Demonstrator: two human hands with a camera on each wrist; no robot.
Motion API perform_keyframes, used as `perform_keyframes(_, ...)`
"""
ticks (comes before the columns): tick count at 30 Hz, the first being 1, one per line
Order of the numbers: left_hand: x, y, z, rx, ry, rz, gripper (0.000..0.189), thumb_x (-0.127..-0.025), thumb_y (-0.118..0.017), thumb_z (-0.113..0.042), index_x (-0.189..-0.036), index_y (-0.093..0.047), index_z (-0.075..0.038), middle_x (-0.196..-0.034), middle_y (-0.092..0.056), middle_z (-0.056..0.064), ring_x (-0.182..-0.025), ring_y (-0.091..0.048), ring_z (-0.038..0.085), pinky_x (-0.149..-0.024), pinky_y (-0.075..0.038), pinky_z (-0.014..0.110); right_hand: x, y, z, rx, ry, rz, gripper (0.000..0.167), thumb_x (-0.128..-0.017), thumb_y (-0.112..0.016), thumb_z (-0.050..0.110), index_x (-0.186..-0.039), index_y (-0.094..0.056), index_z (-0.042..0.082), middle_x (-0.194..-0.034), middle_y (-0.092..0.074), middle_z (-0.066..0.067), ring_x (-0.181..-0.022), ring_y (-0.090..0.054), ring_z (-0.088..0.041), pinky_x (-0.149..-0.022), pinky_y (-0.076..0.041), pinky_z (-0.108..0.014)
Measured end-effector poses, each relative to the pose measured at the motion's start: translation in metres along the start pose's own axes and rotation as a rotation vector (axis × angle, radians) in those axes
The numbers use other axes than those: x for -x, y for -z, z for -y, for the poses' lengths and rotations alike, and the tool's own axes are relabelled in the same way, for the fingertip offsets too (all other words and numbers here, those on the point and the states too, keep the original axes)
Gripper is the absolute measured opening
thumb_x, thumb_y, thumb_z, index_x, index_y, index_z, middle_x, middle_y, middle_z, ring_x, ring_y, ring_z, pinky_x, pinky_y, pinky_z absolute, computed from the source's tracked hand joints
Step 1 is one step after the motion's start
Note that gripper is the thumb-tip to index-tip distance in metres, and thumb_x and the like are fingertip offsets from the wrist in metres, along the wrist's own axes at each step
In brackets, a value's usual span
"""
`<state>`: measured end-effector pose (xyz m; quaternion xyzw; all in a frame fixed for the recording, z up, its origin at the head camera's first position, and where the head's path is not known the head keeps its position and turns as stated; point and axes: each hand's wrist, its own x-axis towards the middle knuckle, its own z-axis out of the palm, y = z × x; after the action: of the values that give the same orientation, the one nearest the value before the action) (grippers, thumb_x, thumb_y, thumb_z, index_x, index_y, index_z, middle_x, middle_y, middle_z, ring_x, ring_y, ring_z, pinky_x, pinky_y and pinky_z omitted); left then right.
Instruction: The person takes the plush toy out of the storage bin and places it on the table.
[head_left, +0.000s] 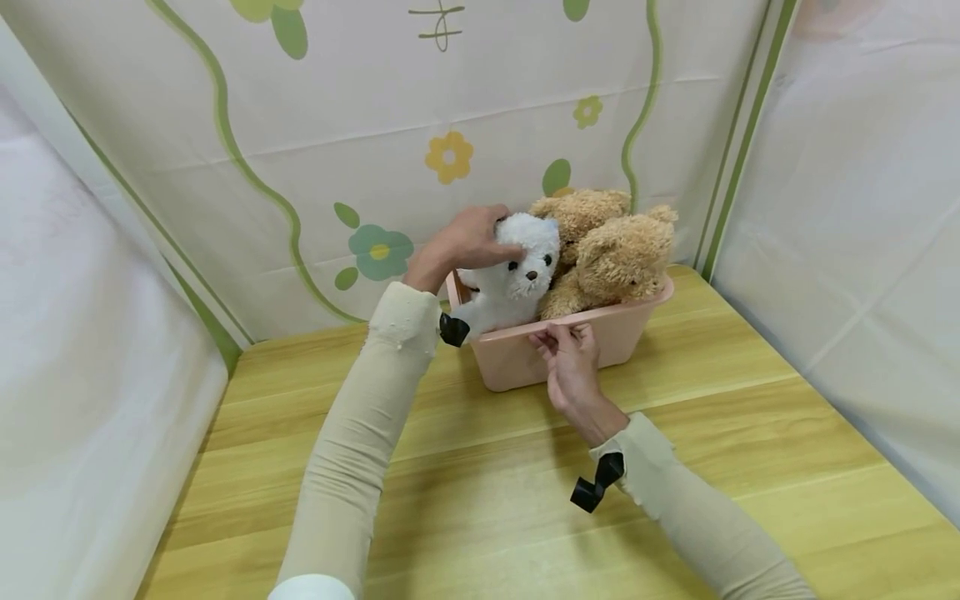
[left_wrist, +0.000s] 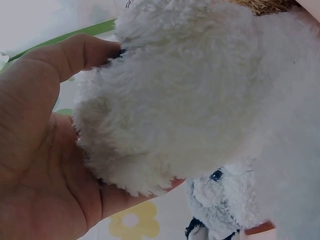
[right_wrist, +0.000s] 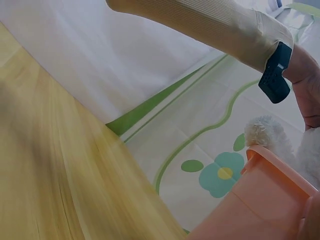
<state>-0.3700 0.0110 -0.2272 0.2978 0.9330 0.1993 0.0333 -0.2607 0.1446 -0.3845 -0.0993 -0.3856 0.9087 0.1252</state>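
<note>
In the head view my left hand (head_left: 467,240) grips the head of a white plush toy (head_left: 506,292), thumb near its face and fingers behind. The toy has dark eyes and a brown nose and sits at the left end of a pink bin (head_left: 517,365). My right hand (head_left: 573,371) pinches the bin's front rim. Two curly tan plush bears, one in front (head_left: 622,258) and one behind (head_left: 581,212), fill the bin's right side. The left wrist view also reveals a second white plush toy (left_wrist: 220,200) with a dark eye, mostly hidden in the head view.
The bin stands on a wood-grain table (head_left: 465,500), close to the back curtain (head_left: 360,125) printed with flowers and green vines. White cloth walls rise at the left (head_left: 97,375) and right (head_left: 862,208). A black strap (head_left: 597,483) hangs from my right wrist.
</note>
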Motion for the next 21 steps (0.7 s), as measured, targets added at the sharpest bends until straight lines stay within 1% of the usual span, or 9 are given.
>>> perform_keyframes(5,0.0002,-0.0007,-0.0003,0.005,0.003,0.014,0.052,-0.089,-0.068,-0.039,-0.131,-0.053,-0.011,-0.118,-0.062,0.008,-0.104,-0.06,0.023,-0.089,-0.051,0.038,0.0012,-0.0003,-0.0003,0.0,-0.002,-0.005,0.013,-0.1,-0.047,0.001,-0.096,-0.043,0.011,-0.087,-0.056,-0.001,-0.078,-0.059,-0.013,-0.08,-0.056,-0.026)
perform_keyframes(9,-0.0006,-0.0028,-0.0002,0.012,0.009,0.04,0.065,-0.09,-0.066,-0.045,-0.142,-0.046,-0.012,-0.128,-0.06,0.008,-0.113,-0.059,0.024,-0.095,-0.049,0.04,0.0015,-0.0005,-0.0003,-0.005,0.0,-0.006,0.013,-0.1,-0.048,0.001,-0.096,-0.043,0.012,-0.087,-0.056,-0.001,-0.078,-0.059,-0.013,-0.08,-0.055,-0.026)
perform_keyframes(11,-0.0015,-0.0039,0.0,0.009,0.006,0.043,0.07,-0.09,-0.066,-0.046,-0.146,-0.042,-0.012,-0.132,-0.059,0.009,-0.116,-0.058,0.025,-0.096,-0.049,0.041,0.0013,-0.0004,-0.0005,-0.004,0.001,-0.006,0.013,-0.1,-0.048,0.001,-0.095,-0.043,0.012,-0.087,-0.056,-0.001,-0.078,-0.059,-0.013,-0.08,-0.055,-0.026)
perform_keyframes(13,-0.003,-0.0046,0.0002,0.004,-0.001,0.033,0.067,-0.09,-0.067,-0.043,-0.144,-0.044,-0.01,-0.129,-0.06,0.01,-0.113,-0.059,0.025,-0.095,-0.05,0.04,0.001,-0.0005,-0.0007,-0.005,0.005,-0.006,0.013,-0.1,-0.048,0.001,-0.095,-0.043,0.011,-0.087,-0.056,-0.001,-0.078,-0.059,-0.013,-0.079,-0.056,-0.026)
perform_keyframes(18,-0.0078,-0.0058,0.0003,-0.017,-0.018,-0.017,0.054,-0.089,-0.068,-0.034,-0.135,-0.051,-0.009,-0.118,-0.063,0.01,-0.1,-0.061,0.024,-0.084,-0.052,0.038,0.0005,-0.0016,-0.0016,-0.011,0.017,-0.016,0.013,-0.099,-0.049,0.0,-0.095,-0.043,0.011,-0.086,-0.056,-0.001,-0.077,-0.059,-0.013,-0.078,-0.056,-0.026)
perform_keyframes(21,-0.008,-0.0054,0.0004,-0.022,-0.026,-0.046,0.053,-0.089,-0.068,-0.032,-0.135,-0.052,-0.009,-0.116,-0.065,0.011,-0.097,-0.062,0.023,-0.082,-0.052,0.037,0.0006,-0.002,-0.0017,-0.012,0.018,-0.017,0.013,-0.099,-0.049,0.0,-0.095,-0.044,0.011,-0.086,-0.056,-0.001,-0.077,-0.059,-0.013,-0.078,-0.056,-0.026)
